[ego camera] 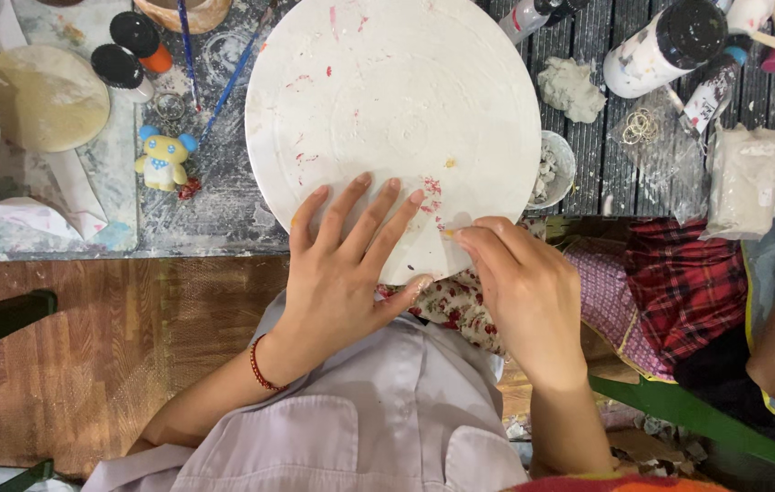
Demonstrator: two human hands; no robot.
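We see a small white bowl [559, 169] of pale clay scraps just beside the right rim of our round white disc [392, 118], and a white bottle with a black cap [656, 50] lying toward the worktable's [214, 214] far right corner. The disc, flecked with red paint, overhangs the table's near edge. Our left hand [342, 264] rests open and flat on it; our right hand [520, 282] pinches its near rim with curled fingers.
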